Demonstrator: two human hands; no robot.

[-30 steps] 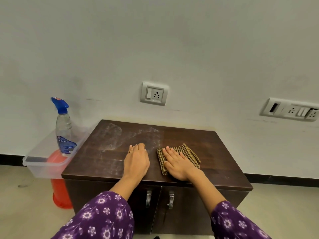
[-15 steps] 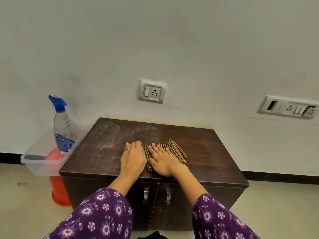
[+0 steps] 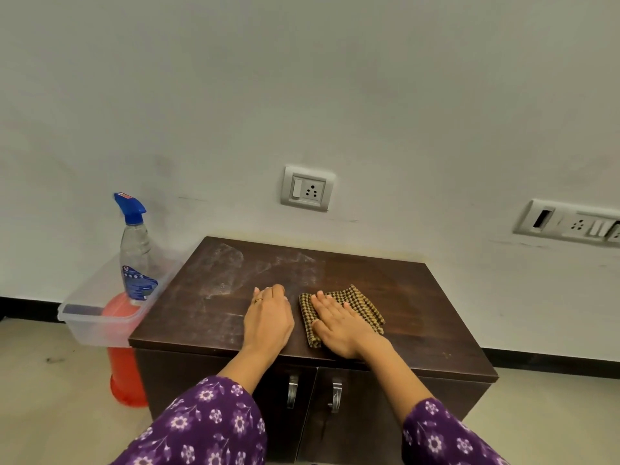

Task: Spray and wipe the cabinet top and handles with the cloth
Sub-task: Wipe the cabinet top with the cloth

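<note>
A low dark-brown cabinet stands against the wall; its top (image 3: 419, 297) shows whitish spray streaks on the left half. A folded brown-and-yellow checked cloth (image 3: 362, 302) lies near the top's front middle. My right hand (image 3: 342, 325) presses flat on the cloth with straight fingers. My left hand (image 3: 268, 318) rests flat on the bare top just left of the cloth. Two metal handles (image 3: 292, 391) (image 3: 336, 396) hang on the doors below. A clear spray bottle (image 3: 136, 253) with a blue trigger stands left of the cabinet.
The bottle stands in a clear plastic tub (image 3: 87, 325) resting on a red cone-shaped stand (image 3: 125, 374) beside the cabinet's left side. Wall sockets (image 3: 307, 188) (image 3: 570, 223) sit above. Beige floor surrounds the cabinet.
My right hand slid the cloth left toward my left hand, then a little back to the right. My left hand stayed flat on the top.
</note>
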